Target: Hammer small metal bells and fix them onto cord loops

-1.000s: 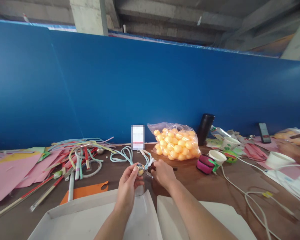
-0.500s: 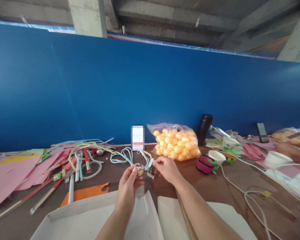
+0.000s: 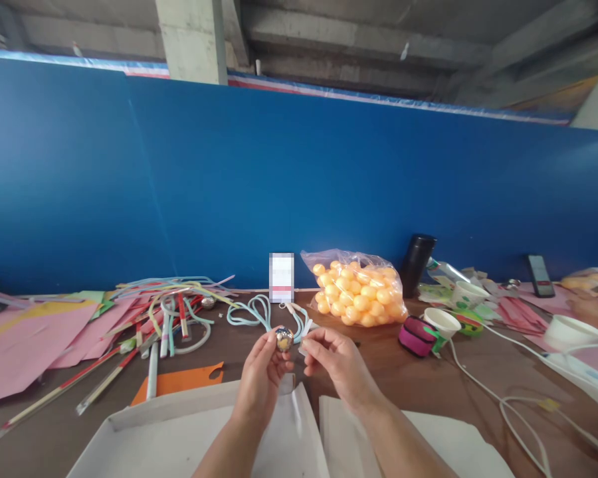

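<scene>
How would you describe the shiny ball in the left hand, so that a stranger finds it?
Below the blue wall, find the bag of orange balls on the table. Left of it, nearer the camera, the left hand pinches the shiny ball in its fingertips. Unlike the similar ball lying among the straws, it is held up.

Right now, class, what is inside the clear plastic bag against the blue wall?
Orange balls fill the clear plastic bag; the outer ones hide whatever lies deeper inside.

Bright even daylight, soft faint shadows, wide-angle bending at edges, slight blur at far right
</scene>
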`<control>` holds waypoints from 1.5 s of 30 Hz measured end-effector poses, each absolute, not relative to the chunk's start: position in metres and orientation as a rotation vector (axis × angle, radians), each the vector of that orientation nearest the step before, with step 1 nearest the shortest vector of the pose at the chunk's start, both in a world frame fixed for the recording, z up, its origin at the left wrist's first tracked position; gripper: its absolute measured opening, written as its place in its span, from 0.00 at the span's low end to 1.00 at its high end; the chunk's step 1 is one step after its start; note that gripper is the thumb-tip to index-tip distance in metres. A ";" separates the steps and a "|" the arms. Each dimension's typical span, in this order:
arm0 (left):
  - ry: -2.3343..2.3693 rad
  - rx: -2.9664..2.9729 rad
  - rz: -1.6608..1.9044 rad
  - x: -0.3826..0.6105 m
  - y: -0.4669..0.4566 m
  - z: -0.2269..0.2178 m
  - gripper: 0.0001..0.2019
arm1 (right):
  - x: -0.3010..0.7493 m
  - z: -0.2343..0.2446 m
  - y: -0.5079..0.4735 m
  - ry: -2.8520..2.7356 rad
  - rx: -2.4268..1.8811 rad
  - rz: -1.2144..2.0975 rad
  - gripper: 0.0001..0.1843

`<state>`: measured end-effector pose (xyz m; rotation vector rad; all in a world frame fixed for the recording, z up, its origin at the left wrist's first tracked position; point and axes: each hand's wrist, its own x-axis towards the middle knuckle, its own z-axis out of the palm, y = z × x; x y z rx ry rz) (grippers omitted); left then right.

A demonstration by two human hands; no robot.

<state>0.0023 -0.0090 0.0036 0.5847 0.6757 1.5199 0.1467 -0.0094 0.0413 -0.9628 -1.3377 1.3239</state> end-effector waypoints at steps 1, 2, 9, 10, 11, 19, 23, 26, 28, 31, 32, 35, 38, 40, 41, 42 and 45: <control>0.672 0.581 1.519 0.002 -0.009 0.004 0.15 | 0.146 0.039 -0.009 -1.331 -0.959 1.345 0.14; 0.665 0.582 1.516 0.002 -0.009 0.003 0.15 | 0.145 0.037 -0.010 -1.321 -0.956 1.370 0.14; 0.624 0.614 1.487 0.002 -0.009 0.001 0.14 | 0.140 0.033 -0.012 -1.209 -0.870 1.435 0.13; 0.629 0.619 1.488 0.002 -0.008 0.001 0.14 | 0.140 0.032 -0.011 -1.204 -0.863 1.426 0.13; 0.636 0.623 1.488 0.002 -0.008 0.001 0.14 | 0.140 0.031 -0.011 -1.201 -0.857 1.417 0.12; 0.658 0.630 1.478 0.004 -0.009 0.000 0.15 | 0.139 0.026 -0.008 -1.177 -0.864 1.389 0.14; 0.668 0.634 1.475 0.004 -0.008 -0.001 0.15 | 0.138 0.027 -0.008 -1.145 -0.917 1.438 0.15; 0.676 0.650 1.470 0.005 -0.009 0.000 0.15 | 0.137 0.029 -0.009 -1.119 -0.926 1.523 0.15; 0.683 0.655 1.473 0.005 -0.010 0.002 0.15 | 0.137 0.030 -0.009 -1.102 -0.928 1.564 0.15; 0.702 0.652 1.478 0.007 -0.011 0.005 0.15 | 0.137 0.031 -0.010 -1.100 -0.921 1.564 0.15; 0.711 0.651 1.480 0.008 -0.011 0.006 0.16 | 0.137 0.032 -0.011 -1.104 -0.916 1.561 0.14; 0.730 0.667 1.476 0.008 -0.011 0.005 0.16 | 0.137 0.031 -0.012 -1.102 -0.904 1.562 0.14; 0.736 0.688 1.472 0.008 -0.010 0.002 0.16 | 0.136 0.030 -0.011 -1.087 -0.885 1.587 0.13; 0.737 0.701 1.465 0.008 -0.010 0.001 0.16 | 0.136 0.028 -0.011 -1.078 -0.874 1.614 0.13; 0.738 0.708 1.463 0.008 -0.010 0.000 0.16 | 0.136 0.026 -0.010 -1.074 -0.869 1.627 0.12; 0.738 0.715 1.461 0.008 -0.010 0.000 0.17 | 0.136 0.025 -0.010 -1.070 -0.867 1.637 0.12; 0.742 0.729 1.458 0.008 -0.012 -0.001 0.17 | 0.137 0.021 -0.008 -1.052 -0.853 1.657 0.12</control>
